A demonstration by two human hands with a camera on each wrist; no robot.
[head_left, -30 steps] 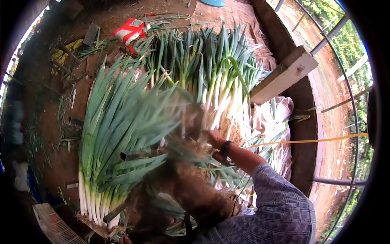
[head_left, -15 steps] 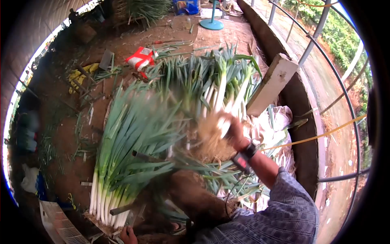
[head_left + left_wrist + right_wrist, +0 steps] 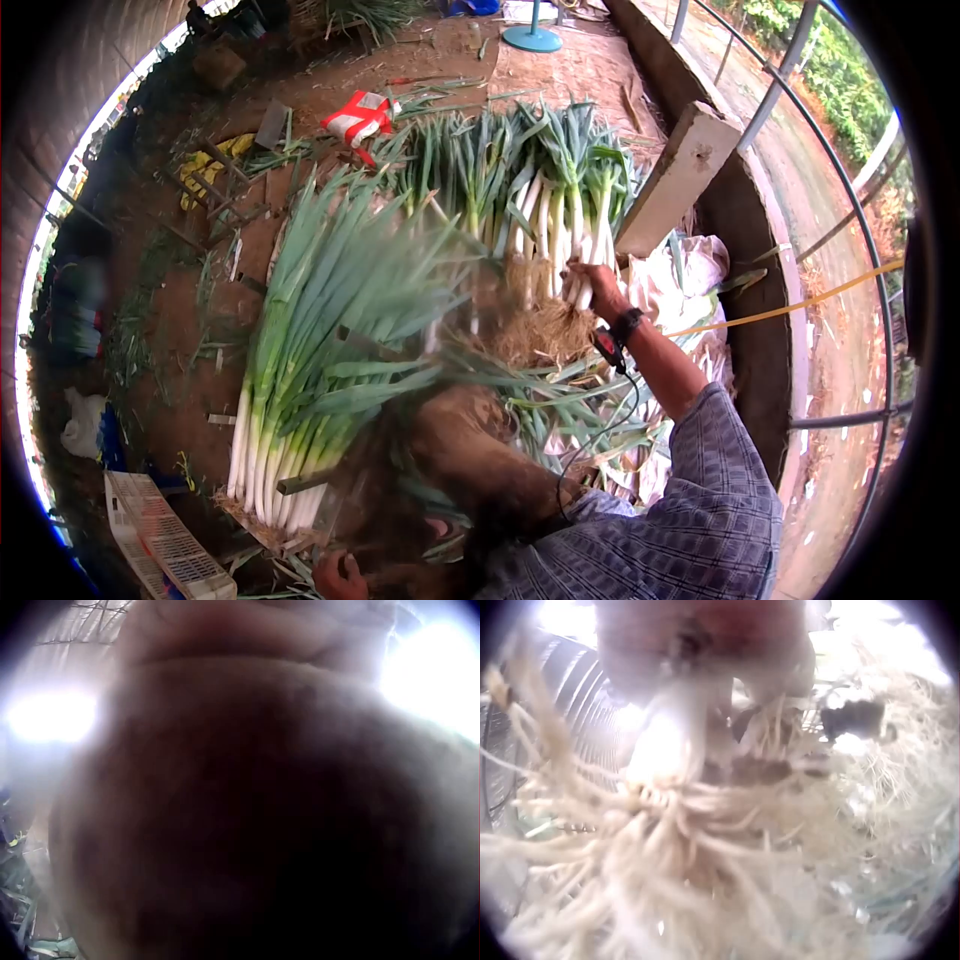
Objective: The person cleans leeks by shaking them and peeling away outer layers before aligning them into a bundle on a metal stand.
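My right hand (image 3: 597,287) grips a long green onion (image 3: 584,296) low on its white stalk, at the right end of a standing bunch. In the right wrist view its pale root tuft (image 3: 664,817) spreads below my fingers (image 3: 705,652). The other stalks of the bunch (image 3: 530,225) lean to the left of it, leaves pointing away. At the bottom of the head view my left hand (image 3: 340,578) hangs with loosely bent fingers and nothing visible in it. The left wrist view shows mostly blurred skin. A large pile of green onions (image 3: 300,350) lies near this hand.
A concrete post (image 3: 680,180) stands right beside the bunch, by a low wall (image 3: 760,260). Metal bars (image 3: 320,480) cross the pile on the left. A white plastic crate (image 3: 165,535) sits at lower left, a red-and-white bag (image 3: 360,118) farther back. Loose leaves (image 3: 590,400) lie near my right forearm.
My right hand has moved right and away from me, bringing a green onion to the right end of the bunch. The left hand shows more fully at the bottom. The head view has shifted.
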